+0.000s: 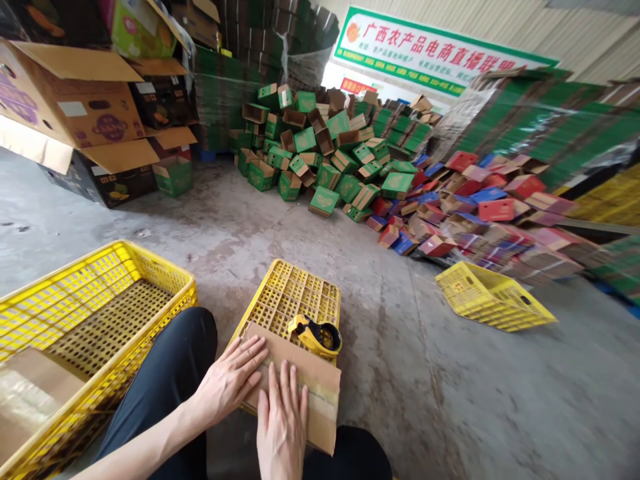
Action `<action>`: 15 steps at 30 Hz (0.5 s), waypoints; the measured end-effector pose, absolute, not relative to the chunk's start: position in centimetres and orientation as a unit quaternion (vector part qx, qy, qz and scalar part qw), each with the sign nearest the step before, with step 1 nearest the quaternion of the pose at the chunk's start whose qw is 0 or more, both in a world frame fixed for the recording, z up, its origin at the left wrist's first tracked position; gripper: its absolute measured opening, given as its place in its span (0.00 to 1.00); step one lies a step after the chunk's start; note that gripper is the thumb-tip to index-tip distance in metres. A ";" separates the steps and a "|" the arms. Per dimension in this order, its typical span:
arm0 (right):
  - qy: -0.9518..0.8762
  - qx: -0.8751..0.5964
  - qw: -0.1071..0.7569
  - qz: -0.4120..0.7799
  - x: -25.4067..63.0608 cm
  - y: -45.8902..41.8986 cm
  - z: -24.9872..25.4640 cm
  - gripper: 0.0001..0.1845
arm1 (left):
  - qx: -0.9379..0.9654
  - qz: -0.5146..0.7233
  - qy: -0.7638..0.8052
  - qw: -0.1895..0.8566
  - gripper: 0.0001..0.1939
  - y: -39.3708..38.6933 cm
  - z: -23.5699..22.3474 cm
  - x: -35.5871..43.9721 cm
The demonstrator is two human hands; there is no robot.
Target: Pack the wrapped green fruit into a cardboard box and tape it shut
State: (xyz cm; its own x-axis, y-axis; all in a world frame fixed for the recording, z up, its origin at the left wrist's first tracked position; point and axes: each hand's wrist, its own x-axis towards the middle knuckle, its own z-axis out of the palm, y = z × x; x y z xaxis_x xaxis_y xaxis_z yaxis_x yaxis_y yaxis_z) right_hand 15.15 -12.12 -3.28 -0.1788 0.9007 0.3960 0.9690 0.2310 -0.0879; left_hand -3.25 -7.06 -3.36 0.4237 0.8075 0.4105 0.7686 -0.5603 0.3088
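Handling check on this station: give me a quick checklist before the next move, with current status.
1. Left hand flat on the cardboard box: ok.
2. Right hand flat on the box, beside the left: ok.
3. Yellow-and-black tape dispenser out of both hands: ok, it lies on the perforated yellow crate, just beyond the box.
4. Tape-like band on the box stuck down along its whole length: cannot tell, the right hand covers part.
5. Box fully supported from below: cannot tell, underside hidden.

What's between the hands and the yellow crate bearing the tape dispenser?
A cardboard piece: left hand and right hand rest on it; it lies over the near part of the yellow crate. Head view.
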 end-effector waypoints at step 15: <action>-0.710 -0.666 0.146 -0.178 21.9 -14.6 -5.8 0.38 | 0.870 0.219 0.442 0.010 0.64 -7.7 -2.8 -4.0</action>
